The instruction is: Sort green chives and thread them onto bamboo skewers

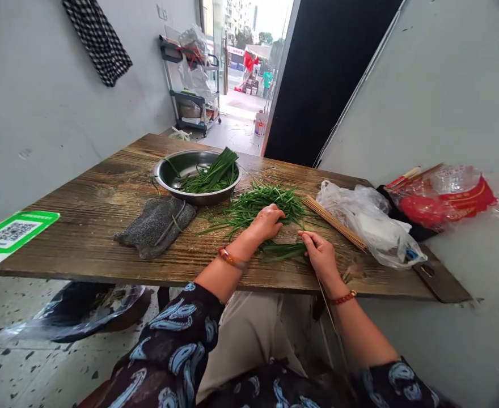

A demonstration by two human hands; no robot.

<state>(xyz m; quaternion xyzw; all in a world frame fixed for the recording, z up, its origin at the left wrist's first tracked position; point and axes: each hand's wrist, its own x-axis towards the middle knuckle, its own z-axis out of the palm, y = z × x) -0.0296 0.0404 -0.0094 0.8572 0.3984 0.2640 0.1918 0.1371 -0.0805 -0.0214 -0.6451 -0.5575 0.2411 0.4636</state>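
Note:
My left hand (268,222) rests on the near side of a loose pile of garlic chives (253,205), its fingers curled down into the green leaves and the fingertips partly hidden. To its right, my right hand (320,255) pinches a thin bamboo skewer (326,306), which runs down past the table edge beside my wrist. A small bunch of chives (284,250) stretches left from the right hand's fingers, low over the wood. Just beyond the right hand lies a bundle of bamboo skewers (337,224).
A steel basin (170,187) with more chives stands behind the pile. On the wooden table (88,209) lie a grey cloth (156,224), a QR-code card (13,237) and a clear plastic bag (372,221). A lined bin (105,309) sits below left.

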